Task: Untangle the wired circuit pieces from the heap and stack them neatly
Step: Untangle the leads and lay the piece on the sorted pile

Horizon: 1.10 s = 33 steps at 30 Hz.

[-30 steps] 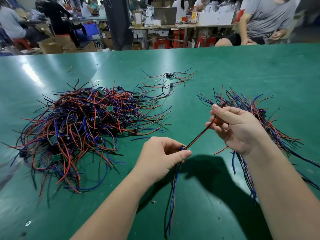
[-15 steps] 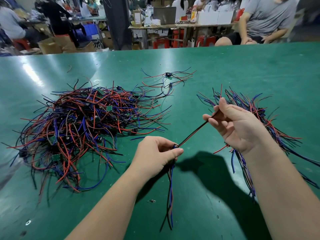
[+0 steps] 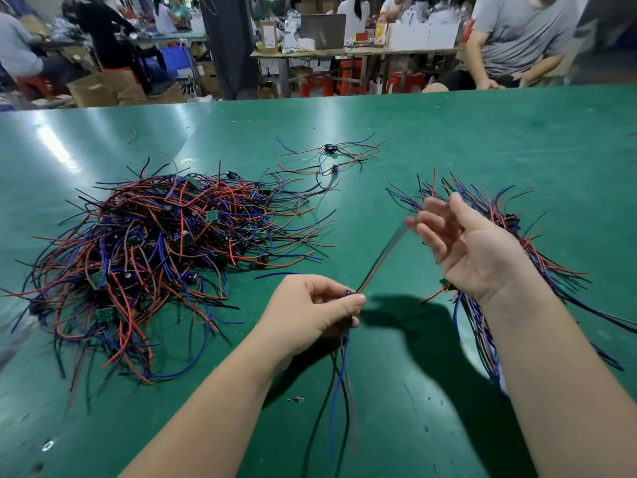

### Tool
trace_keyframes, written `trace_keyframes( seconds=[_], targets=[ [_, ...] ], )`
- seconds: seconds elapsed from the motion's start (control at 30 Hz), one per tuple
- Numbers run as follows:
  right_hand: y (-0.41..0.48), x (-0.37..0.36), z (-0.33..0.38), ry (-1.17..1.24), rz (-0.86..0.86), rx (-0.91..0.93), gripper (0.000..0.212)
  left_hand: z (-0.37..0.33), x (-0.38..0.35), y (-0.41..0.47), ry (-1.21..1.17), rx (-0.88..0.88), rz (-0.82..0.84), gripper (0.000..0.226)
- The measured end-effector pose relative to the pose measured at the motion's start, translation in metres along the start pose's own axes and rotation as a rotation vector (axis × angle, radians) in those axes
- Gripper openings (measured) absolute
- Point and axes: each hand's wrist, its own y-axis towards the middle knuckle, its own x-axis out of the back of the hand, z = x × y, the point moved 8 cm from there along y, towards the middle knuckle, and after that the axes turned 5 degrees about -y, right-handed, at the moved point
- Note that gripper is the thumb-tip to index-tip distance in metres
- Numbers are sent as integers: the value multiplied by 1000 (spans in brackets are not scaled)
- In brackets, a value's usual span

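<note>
One wired circuit piece (image 3: 351, 294) is held above the near centre of the green bench (image 3: 482, 139). It is pinched between the thumb and curled fingers (image 3: 358, 300) of the left hand (image 3: 310, 312). Blue, black and red leads (image 3: 339, 374) hang from the pinch toward the near edge. A red and black pair (image 3: 379, 260), blurred by motion, is drawn up and to the right to the fingertips of the right hand (image 3: 479, 257). That hand is raised palm-up with its fingers loosely spread and slightly bent; whether the pair is touched cannot be told through the blur.

The tangled heap (image 3: 155, 243) lies on the left of the bench, well apart from both hands. The sorted stack (image 3: 499, 208) lies on the right, partly hidden behind the right hand and forearm. A small cluster (image 3: 332, 157) of wired pieces lies at far centre.
</note>
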Motion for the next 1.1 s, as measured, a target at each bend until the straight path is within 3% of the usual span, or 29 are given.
trace_keyframes(
  seconds=[0.1, 0.2, 0.33, 0.4, 0.47, 0.63, 0.73, 0.87, 0.97, 1.03, 1.1],
  targets=[
    [1, 7, 5, 25, -73, 50, 18, 1, 3, 0, -146, 58, -54, 18],
    [-5, -3, 2, -164, -50, 99, 13, 3, 15, 4, -246, 77, -170, 22],
    [-25, -48, -36, -739, 261, 140, 11, 4, 18, 6, -338, 65, -232, 26],
    [-31, -59, -50, -1085, 296, 282, 5, 3, 13, 4, -339, 79, -224, 40],
    [-35, -66, -49, -1323, 260, 472, 13, 4, 8, 3, -354, 125, -186, 53],
    [-38, -64, -35, -1323, 177, 571, 16, -2, -6, 0, -478, 200, 45, 71],
    [-35, -56, -15, -1161, 124, 586, 17, -5, -8, -2, -486, 193, 71, 75],
    [-29, -20, 40, -1039, -112, 698, 20, -6, 9, 2, -479, 166, -46, 64],
    [-21, 19, 72, -1189, -360, 780, 9, -8, 30, 4, -267, 105, -229, 40],
    [-8, 43, 75, -1339, -463, 731, 7, -12, 39, 5, -97, 42, -308, 23],
    [8, 61, 64, -1456, -492, 609, 10, -18, 43, 5, 16, -33, -344, 20]
  ],
)
